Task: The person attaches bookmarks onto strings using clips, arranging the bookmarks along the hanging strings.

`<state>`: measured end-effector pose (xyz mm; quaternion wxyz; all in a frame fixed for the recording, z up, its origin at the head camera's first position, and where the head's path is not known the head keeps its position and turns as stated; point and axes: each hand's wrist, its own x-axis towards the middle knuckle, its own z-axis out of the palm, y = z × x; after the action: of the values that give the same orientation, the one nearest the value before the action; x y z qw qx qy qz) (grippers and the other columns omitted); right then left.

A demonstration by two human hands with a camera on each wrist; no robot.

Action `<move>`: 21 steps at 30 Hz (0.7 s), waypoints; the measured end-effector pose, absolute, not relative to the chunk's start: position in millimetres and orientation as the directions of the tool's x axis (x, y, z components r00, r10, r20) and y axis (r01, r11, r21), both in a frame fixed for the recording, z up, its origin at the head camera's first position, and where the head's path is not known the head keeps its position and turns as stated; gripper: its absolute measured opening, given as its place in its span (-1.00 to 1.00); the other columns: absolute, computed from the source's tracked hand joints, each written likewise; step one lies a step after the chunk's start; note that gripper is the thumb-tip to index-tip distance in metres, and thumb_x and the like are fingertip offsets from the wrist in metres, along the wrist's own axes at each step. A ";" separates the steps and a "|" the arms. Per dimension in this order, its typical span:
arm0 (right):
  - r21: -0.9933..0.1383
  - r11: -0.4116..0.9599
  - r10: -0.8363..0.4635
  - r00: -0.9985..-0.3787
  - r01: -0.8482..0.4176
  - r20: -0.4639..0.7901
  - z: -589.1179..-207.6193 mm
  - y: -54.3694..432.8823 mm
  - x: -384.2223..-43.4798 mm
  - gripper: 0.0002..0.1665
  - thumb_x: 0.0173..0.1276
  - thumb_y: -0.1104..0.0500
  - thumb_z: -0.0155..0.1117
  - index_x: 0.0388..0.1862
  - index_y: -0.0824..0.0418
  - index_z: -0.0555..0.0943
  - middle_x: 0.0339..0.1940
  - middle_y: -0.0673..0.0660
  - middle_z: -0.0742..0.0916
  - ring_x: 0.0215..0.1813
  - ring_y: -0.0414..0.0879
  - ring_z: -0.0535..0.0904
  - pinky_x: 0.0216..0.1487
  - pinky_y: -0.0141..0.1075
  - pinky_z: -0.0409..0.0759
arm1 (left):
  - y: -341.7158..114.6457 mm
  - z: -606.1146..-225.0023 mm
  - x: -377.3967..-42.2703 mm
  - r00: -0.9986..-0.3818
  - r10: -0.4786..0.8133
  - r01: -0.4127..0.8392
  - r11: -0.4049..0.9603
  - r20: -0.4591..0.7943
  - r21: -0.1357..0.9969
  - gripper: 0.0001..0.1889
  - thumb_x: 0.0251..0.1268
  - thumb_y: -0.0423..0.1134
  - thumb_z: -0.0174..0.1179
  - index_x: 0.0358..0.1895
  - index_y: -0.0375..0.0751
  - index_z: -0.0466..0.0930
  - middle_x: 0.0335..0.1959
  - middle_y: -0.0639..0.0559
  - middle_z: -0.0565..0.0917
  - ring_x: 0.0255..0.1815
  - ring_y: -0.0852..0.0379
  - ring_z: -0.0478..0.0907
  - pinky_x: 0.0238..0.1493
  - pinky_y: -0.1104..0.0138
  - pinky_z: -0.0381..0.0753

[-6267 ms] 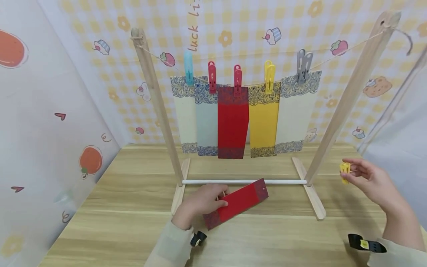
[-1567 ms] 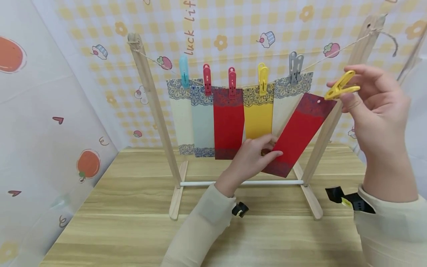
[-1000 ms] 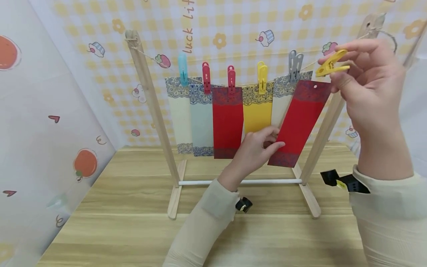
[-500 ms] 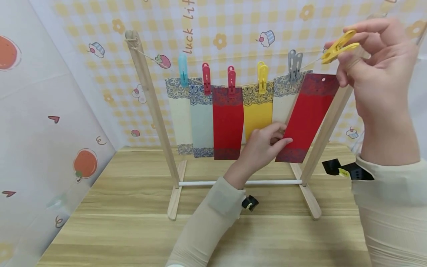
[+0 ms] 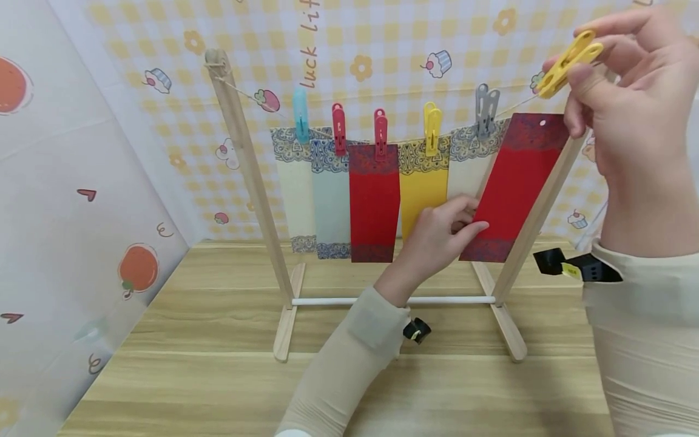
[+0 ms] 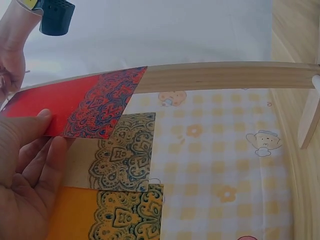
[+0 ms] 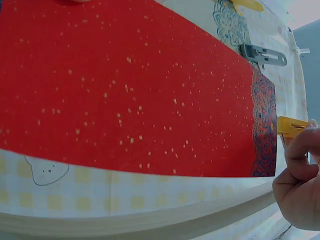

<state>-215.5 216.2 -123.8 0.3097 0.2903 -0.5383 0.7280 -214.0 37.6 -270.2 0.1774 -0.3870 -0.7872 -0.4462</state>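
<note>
My left hand [image 5: 437, 243] pinches a red paper bookmark [image 5: 516, 188] near its patterned lower end, thumb in front. The bookmark stands nearly upright, leaning right, with a small hole at its top. Just above that edge, my right hand [image 5: 641, 103] pinches a yellow clothespin [image 5: 568, 64] by its handles, its nose down at the string [image 5: 517, 107]. In the right wrist view, the clothespin [image 7: 290, 126] is close to the patterned end of the bookmark [image 7: 125, 95]; whether they touch I cannot tell. The left wrist view shows the left thumb and fingers on the bookmark [image 6: 55, 102].
Several bookmarks hang under clothespins: cream, pale blue [image 5: 330, 200], red [image 5: 374, 206], yellow [image 5: 423, 188], and another cream one under a grey clothespin [image 5: 486, 110]. A wooden post [image 5: 537, 206] rises behind the held bookmark. A white rod [image 5: 453, 300] joins the feet on the wooden table [image 5: 218, 376].
From the table, the left hand has lifted the red bookmark up and right beside the hanging row. My right hand has raised the yellow clothespin to the string; its handles are now closer together.
</note>
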 end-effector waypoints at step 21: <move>-0.695 -0.059 0.075 -0.697 -0.717 0.713 -129.0 225.2 -209.0 -0.64 0.32 0.38 0.28 0.09 0.40 0.58 -0.14 0.25 0.70 -0.80 -0.09 0.13 -0.76 -0.40 0.06 | 43.9 -276.7 -222.3 -0.613 0.448 0.788 0.287 0.651 0.544 -0.74 0.32 -0.31 0.30 -0.01 -0.36 0.57 -0.16 -0.11 0.77 -0.20 0.19 0.75 -0.11 0.69 0.56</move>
<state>-209.0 225.2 -129.0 0.2910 0.2584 -0.6210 0.6804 -222.3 43.9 -276.7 0.1906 -0.3967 -0.7791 -0.4463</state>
